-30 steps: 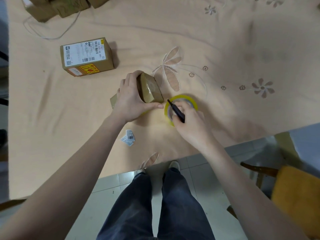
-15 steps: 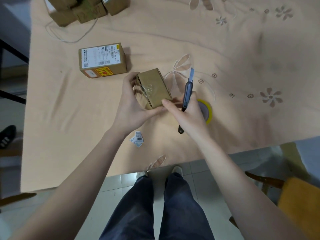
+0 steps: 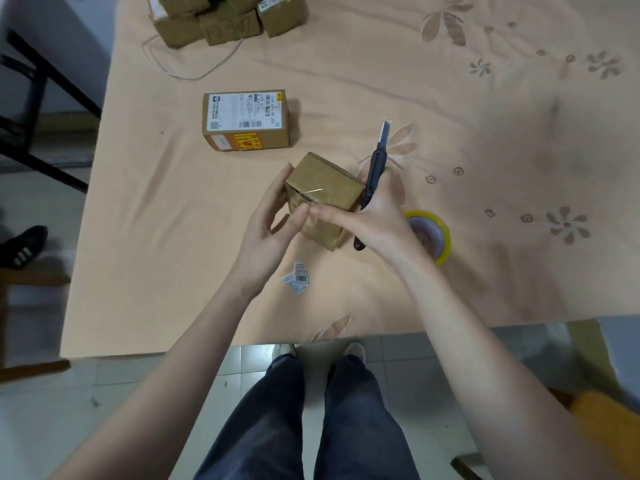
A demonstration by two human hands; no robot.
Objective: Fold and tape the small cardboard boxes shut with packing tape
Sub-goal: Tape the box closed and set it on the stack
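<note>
The left hand (image 3: pixel 268 223) grasps the small brown cardboard box (image 3: pixel 323 197) from its nine o'clock side, fingers curled round the far edge and the thumb on the near face. The right hand (image 3: pixel 372 223) clasps a dark-handled utility knife (image 3: pixel 375 171) with its blade pointing to twelve o'clock, while its straight forefinger presses the shiny clear tape on the box's near face, touching the left thumb. The box is tilted and lifted above the peach flower-patterned tablecloth (image 3: pixel 485 133).

At four o'clock from the box, just beside the right wrist, lies a yellow-rimmed roll of packing tape (image 3: pixel 434 233). At six o'clock lie small crumpled barcode labels (image 3: pixel 297 278). At eleven o'clock, well apart, rests a brown cardboard box with a white shipping label (image 3: pixel 246 120). Further off towards eleven o'clock, at the table's far edge, sits a cluster of brown cardboard boxes (image 3: pixel 225 20) with a thin grey cord (image 3: pixel 187 76) looped beside it.
</note>
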